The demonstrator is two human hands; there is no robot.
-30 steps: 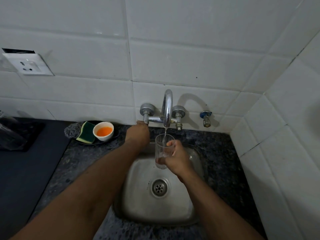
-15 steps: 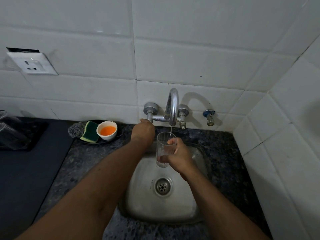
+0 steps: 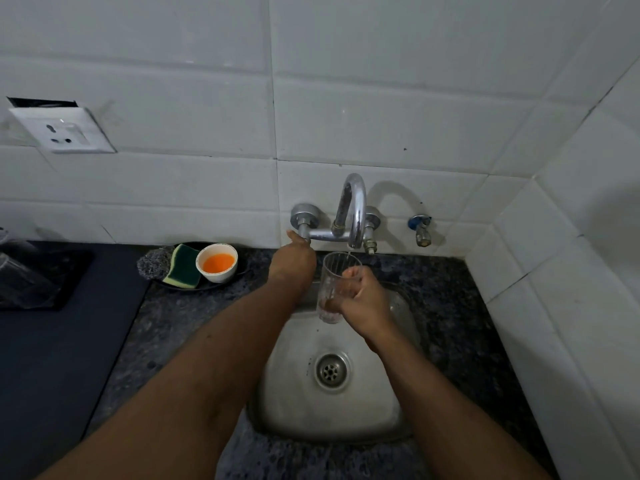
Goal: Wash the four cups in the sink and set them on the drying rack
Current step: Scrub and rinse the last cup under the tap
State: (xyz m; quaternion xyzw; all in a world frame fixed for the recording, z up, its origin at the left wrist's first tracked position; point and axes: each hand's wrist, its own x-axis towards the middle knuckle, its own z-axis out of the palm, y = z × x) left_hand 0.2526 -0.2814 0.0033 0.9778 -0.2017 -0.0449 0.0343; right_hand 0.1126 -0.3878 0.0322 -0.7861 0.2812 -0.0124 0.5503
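My right hand [image 3: 360,299] grips a clear glass cup [image 3: 333,282] upright over the steel sink [image 3: 377,400], right under the curved tap spout [image 3: 355,209]. A thin trickle of water falls into the cup, which holds a little water. My left hand [image 3: 292,263] reaches up to the tap's left handle [image 3: 304,221] with its fingers curled under it. No other cups lie in the sink basin. At the far left edge, clear glassware [image 3: 17,271] stands on a black tray.
A dark plate [image 3: 207,284] left of the tap carries a green-yellow sponge [image 3: 183,270], a grey scrubber [image 3: 152,266] and a white bowl of orange liquid [image 3: 217,262]. A small blue-handled tap [image 3: 419,228] is on the wall. White tiled walls close the back and right.
The cup and both hands stay in place under the spout and on the handle. The water stream has thinned to a trickle.
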